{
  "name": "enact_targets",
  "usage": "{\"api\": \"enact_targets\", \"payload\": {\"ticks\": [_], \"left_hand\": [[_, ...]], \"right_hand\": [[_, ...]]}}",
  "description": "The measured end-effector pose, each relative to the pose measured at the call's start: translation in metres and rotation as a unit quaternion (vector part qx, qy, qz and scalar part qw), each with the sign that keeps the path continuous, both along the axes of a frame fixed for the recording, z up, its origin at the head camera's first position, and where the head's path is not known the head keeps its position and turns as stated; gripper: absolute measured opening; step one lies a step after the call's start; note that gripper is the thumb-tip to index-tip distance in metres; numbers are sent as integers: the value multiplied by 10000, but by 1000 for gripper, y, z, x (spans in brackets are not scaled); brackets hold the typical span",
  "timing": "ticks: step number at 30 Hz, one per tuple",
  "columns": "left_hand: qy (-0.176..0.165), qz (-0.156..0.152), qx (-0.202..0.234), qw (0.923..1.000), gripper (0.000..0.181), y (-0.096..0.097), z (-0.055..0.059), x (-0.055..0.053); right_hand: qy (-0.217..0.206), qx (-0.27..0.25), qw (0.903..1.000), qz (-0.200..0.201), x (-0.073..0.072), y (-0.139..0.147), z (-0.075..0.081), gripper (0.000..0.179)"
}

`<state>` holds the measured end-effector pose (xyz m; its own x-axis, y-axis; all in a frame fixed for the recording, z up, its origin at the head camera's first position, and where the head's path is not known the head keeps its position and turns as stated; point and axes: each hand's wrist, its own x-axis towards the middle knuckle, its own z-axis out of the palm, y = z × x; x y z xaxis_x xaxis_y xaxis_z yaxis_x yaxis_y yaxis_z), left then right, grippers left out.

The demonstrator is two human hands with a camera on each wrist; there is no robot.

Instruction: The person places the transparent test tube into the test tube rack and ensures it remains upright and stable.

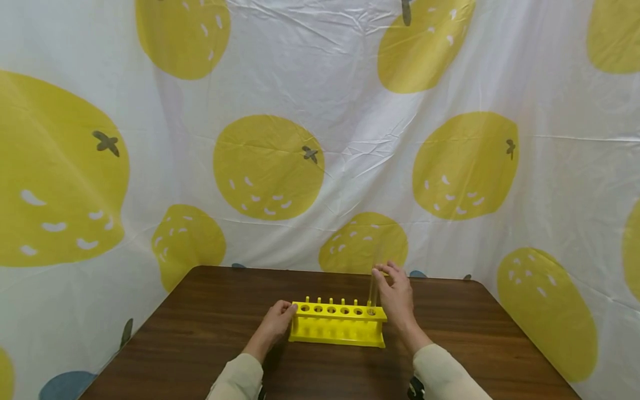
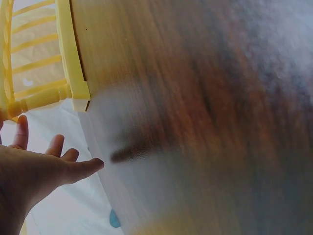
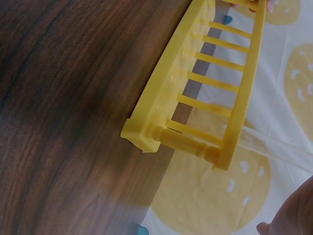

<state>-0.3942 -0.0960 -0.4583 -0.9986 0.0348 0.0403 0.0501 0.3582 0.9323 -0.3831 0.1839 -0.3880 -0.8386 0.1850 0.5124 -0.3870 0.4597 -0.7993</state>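
Observation:
A yellow test tube rack (image 1: 337, 332) stands upright on the table, a row of round holes along its top and pegs behind them. At its upper left end, my left hand (image 1: 275, 323) grips the corner with thumb and fingertips; in the left wrist view the other fingers of that hand (image 2: 46, 169) are spread apart. My right hand (image 1: 398, 297) pinches a clear glass test tube (image 1: 373, 293) near the middle. The tube stands nearly upright, its lower end at the rightmost hole. In the right wrist view the tube (image 3: 276, 148) meets the rack's top plate; most of that hand is out of frame.
The dark wood-grain table (image 1: 210, 322) stretches around the rack. Behind and beside it hangs a white curtain (image 1: 360, 128) printed with yellow lemons, close to the table's far edge.

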Motion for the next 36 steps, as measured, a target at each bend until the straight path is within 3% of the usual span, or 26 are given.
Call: {"api": "enact_targets", "payload": {"ticks": [36], "left_hand": [[154, -67, 39, 9999, 31, -2, -2, 0]], "right_hand": [[-219, 223, 9995, -107, 1, 7, -24, 38]]}}
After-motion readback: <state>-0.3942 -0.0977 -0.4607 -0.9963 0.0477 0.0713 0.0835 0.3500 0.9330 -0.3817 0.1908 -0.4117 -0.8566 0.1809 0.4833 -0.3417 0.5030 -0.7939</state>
